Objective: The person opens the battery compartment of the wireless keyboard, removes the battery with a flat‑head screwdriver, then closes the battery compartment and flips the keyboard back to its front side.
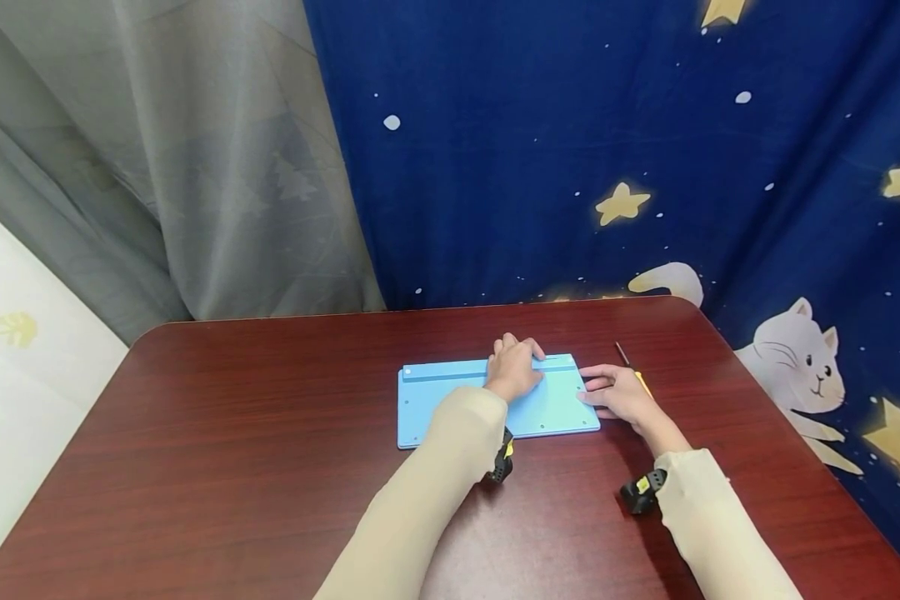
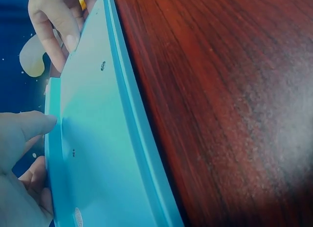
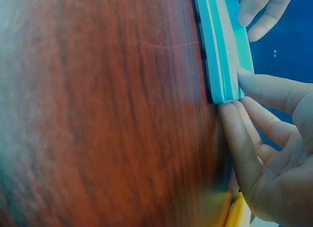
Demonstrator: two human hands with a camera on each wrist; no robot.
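While my left hand grips the long far side of a flat blue panel, my right hand pinches the short right end of it. The left thumb presses on the near side of a raised ridge, and the fingers of that hand bend over the panel's far edge. On the right, my thumb rests on top near the corner, with the fingers curled against the end below it; I cannot tell whether that end is lifted off the wood.

The panel sits on the dark red-brown table, right of the middle and much nearer the far edge than the near 1, towards the far right corner. Small dark holes dot its upper face, and a small white oval shows on it in the left wrist view. Just beyond my right hand lies a screwdriver with a thin metal shaft and some yellow on its handle; its tip points to the table's far edge.

I wear cream sleeves, with 1 small black device at each wrist. Past the far edge hang 2 curtains: a grey curtain, and a blue curtain printed with stars and a white cat.
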